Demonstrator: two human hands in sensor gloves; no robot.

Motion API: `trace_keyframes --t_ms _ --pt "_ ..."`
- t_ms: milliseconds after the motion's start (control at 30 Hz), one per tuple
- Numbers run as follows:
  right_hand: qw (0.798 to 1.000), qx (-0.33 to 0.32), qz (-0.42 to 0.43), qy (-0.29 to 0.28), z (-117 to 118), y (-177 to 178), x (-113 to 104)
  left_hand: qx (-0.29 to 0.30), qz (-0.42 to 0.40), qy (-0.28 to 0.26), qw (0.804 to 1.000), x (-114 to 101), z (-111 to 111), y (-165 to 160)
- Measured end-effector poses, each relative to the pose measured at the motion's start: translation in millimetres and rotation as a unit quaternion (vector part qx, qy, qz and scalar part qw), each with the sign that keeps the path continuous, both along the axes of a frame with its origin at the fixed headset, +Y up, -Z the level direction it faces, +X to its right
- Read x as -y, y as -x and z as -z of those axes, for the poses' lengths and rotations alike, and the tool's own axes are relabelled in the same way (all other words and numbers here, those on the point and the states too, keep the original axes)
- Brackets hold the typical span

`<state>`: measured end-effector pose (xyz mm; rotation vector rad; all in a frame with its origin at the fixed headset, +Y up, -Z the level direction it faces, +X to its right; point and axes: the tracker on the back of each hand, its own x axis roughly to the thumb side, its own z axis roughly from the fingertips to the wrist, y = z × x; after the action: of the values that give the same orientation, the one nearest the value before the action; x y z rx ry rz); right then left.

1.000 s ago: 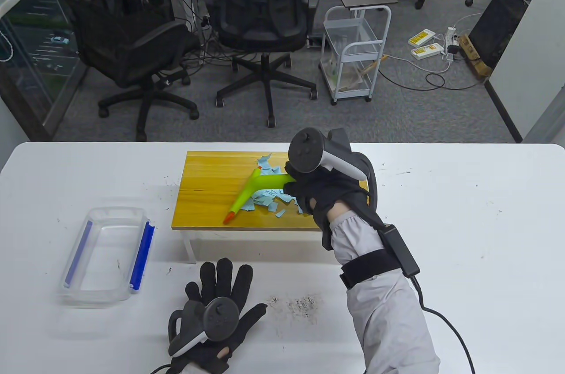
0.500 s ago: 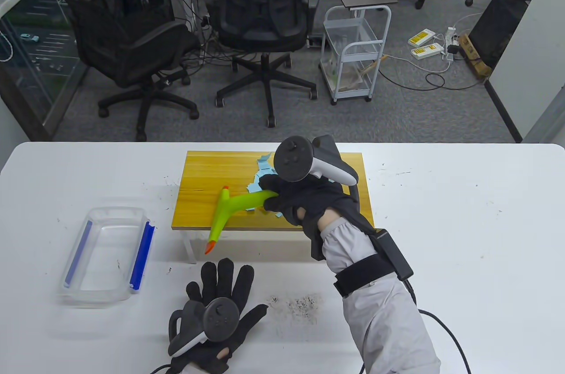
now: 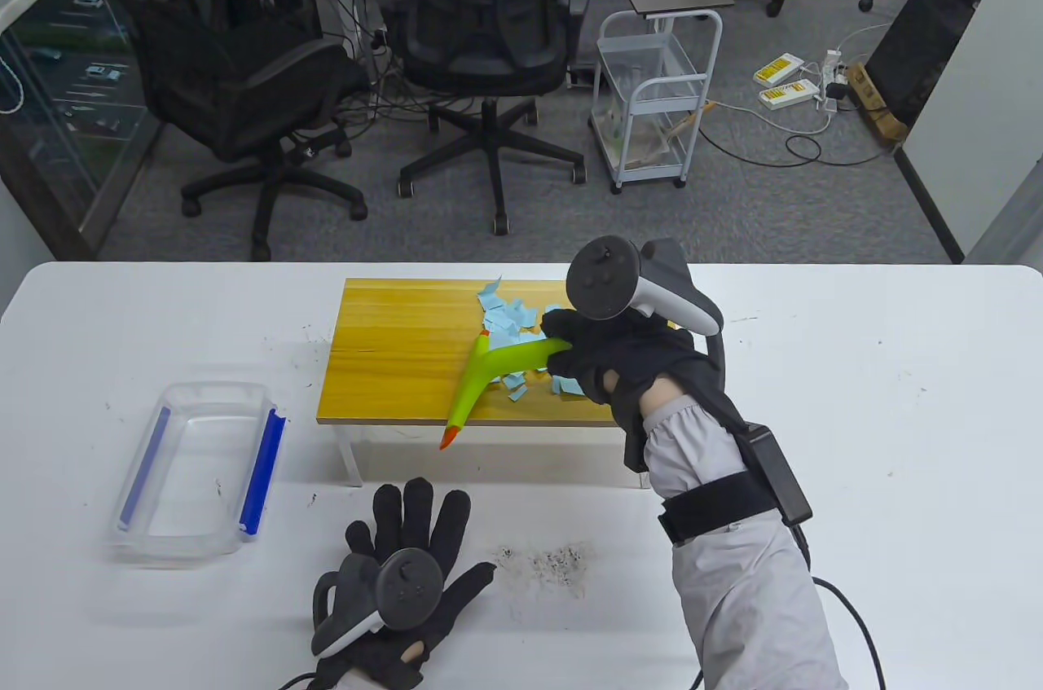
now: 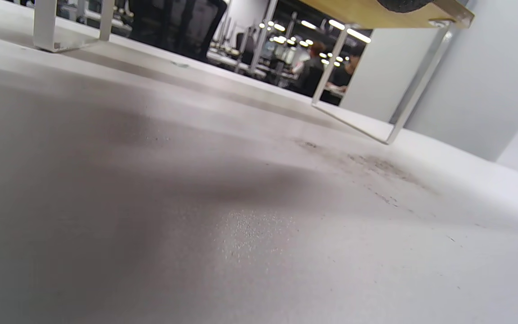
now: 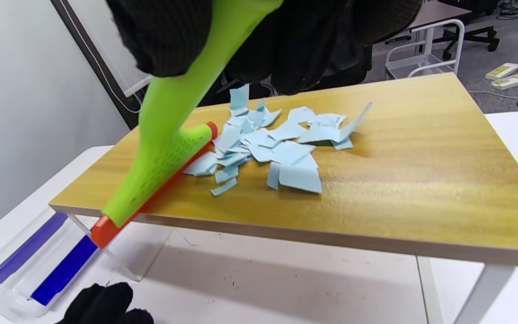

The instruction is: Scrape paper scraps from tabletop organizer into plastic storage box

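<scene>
On wooden organizer [image 3: 391, 348]: torn blue scraps [image 3: 507, 315]; right hand [image 3: 623, 364] holds green scraper [image 3: 481, 380]; left hand [image 3: 399, 560] flat, splayed

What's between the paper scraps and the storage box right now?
In the table view, the green scraper in the right hand stands left of the scraps; past it come bare organizer top, then white table, then the box.

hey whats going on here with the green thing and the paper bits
A person's right hand grips a green scraper with an orange edge, its blade resting on a small wooden stand beside a pile of blue paper scraps. The scraps are all on the stand. The clear plastic box sits off to the left on the white table with no scraps in it. The left hand rests flat on the table.
</scene>
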<state>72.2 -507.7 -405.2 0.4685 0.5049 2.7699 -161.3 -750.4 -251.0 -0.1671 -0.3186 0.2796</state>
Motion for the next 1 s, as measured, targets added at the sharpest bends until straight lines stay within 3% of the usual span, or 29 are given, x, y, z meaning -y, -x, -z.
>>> trace_keyframes --t_ms 200,333,533,733,1000 --pt "0.997 0.018 0.059 -0.051 9.2 21.7 -3.1 -0.001 -0.002 0.0 1.0 -0.1 0.6 0.5" --pt "0.985 0.089 0.07 -0.129 16.4 42.0 5.8 -0.002 -0.003 0.0 1.0 -0.5 0.8 0.9" --pt "0.965 0.176 0.099 -0.165 27.5 55.4 31.9 0.0 -0.002 -0.007 1.0 -1.1 1.0 1.0" --pt "0.964 0.214 0.075 -0.138 31.2 46.6 50.3 -0.001 -0.003 -0.006 1.0 -0.6 1.2 1.3" --pt "0.967 0.219 0.051 -0.118 20.7 15.9 45.4 0.002 -0.003 -0.009 1.0 -1.3 0.4 0.8"
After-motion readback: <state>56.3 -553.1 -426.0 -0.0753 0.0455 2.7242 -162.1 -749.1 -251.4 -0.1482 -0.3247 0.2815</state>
